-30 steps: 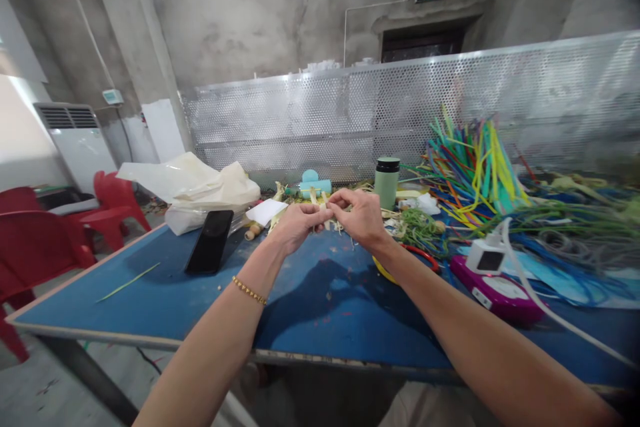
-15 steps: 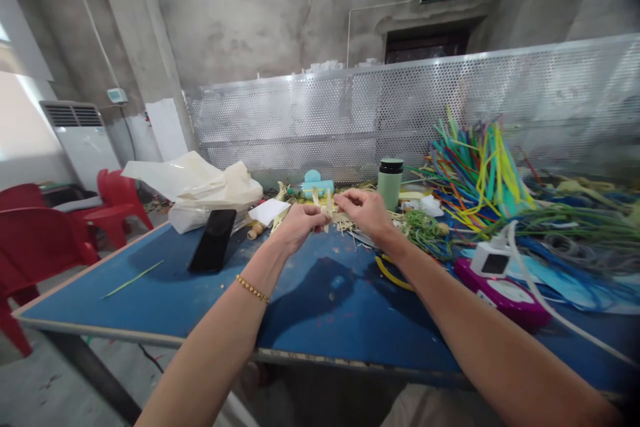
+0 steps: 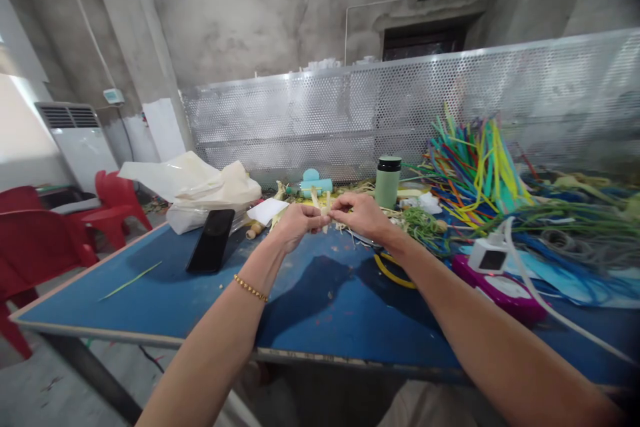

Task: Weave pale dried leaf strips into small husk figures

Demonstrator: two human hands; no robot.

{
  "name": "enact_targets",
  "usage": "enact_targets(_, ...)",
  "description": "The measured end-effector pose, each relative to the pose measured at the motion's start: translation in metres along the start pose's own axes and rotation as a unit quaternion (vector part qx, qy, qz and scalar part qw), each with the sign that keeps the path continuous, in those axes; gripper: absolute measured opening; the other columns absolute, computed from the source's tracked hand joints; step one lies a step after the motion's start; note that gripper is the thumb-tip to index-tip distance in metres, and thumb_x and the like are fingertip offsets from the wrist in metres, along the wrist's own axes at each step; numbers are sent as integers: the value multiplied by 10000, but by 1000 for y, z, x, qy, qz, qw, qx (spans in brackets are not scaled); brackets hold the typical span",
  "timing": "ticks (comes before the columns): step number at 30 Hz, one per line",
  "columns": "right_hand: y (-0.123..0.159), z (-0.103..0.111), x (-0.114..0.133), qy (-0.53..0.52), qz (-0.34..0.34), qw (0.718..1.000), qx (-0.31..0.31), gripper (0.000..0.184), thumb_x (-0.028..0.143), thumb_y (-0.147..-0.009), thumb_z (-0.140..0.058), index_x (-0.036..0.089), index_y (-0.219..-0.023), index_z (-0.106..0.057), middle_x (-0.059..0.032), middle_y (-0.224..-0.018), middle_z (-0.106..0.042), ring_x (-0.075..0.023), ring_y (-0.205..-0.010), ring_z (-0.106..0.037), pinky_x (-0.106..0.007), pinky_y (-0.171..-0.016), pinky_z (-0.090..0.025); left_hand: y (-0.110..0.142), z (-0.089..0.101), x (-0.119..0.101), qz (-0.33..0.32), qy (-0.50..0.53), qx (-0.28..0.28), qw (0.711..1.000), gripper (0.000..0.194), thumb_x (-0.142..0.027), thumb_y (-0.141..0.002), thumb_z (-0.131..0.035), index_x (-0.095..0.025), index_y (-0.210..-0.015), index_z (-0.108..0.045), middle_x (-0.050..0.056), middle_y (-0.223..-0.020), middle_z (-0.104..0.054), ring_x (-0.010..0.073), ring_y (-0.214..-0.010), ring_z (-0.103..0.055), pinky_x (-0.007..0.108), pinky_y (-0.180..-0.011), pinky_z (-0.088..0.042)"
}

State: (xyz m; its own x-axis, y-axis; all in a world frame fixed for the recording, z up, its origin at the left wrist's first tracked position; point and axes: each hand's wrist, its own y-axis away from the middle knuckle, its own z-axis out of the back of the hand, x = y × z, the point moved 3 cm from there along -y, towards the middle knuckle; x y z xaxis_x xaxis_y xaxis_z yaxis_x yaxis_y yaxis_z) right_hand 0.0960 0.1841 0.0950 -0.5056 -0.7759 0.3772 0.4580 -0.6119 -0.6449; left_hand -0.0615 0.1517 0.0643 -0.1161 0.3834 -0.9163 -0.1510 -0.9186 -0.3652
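Observation:
Pale, straw-like strips point(image 3: 315, 199) rise from between my fingertips above the blue table point(image 3: 210, 310). My left hand point(image 3: 298, 224), with a gold beaded bracelet point(image 3: 250, 287) on its wrist, pinches them at their lower end. Closed in a pinch, my right hand point(image 3: 363, 214) meets the left fingertips at the same pale piece. The exact shape of the piece is partly hidden by my fingers. Beneath the right forearm lies a yellow curved handle point(image 3: 393, 272). Behind the hands are a light-blue cylinder point(image 3: 317, 186) and plant scraps.
A black phone point(image 3: 212, 240) and crumpled plastic sheeting point(image 3: 200, 190) lie left. Right are a green jar point(image 3: 388, 184), a bundle of colourful strips point(image 3: 483, 170), and a magenta box point(image 3: 500, 287) with a charger point(image 3: 490, 255) and white cable. Perforated metal panels point(image 3: 285, 120) stand behind.
My right hand has moved slightly left and down, so its fingertips now meet the left ones at the pale strips. The left hand stays nearly in place. The view has shifted a little.

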Motion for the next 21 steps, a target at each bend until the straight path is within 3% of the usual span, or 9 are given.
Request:
enact_targets(7, 1, -4, -2, -29, -27, 999, 20, 161, 307, -749, -656, 165, -692, -709, -12, -657, -660, -135, -633, -552, -245, -600, -358, 0, 0, 0, 15, -3, -14, 1000, 270, -284, -660, -768, -135, -516, -595, 2, -496, -503, 91, -506, -407, 295, -557, -274)
enact_targets(13, 0, 10, 1, -84, -24, 996, 5, 369, 450, -834, -574, 143, -653, -667, -3, -589, -568, -110, -556, -448, -255, -530, -307, -1, 4, 0, 40, 65, -46, 996, 174, -193, -623, -771, -109, -551, -637, 14, -526, -534, 86, -505, -441, 283, -536, -296)
enact_targets(18, 0, 17, -3, -173, -36, 983, 50, 339, 445, -759, -673, 136, -885, -734, -43, -744, -683, -141, -648, -566, -258, -598, -415, -1, 3, -4, 69, 136, -50, 987, 129, -124, -601, -770, -93, -570, -649, 14, -527, -542, 79, -489, -460, 275, -532, -323)
enact_targets(21, 0, 16, -3, -153, -17, 985, 77, 271, 379, -764, -667, 137, -856, -748, -50, -760, -705, -153, -680, -593, -264, -636, -435, -1, 2, -6, 71, 143, -49, 986, 125, -112, -610, -763, -93, -567, -647, 15, -521, -543, 78, -485, -458, 274, -527, -325)
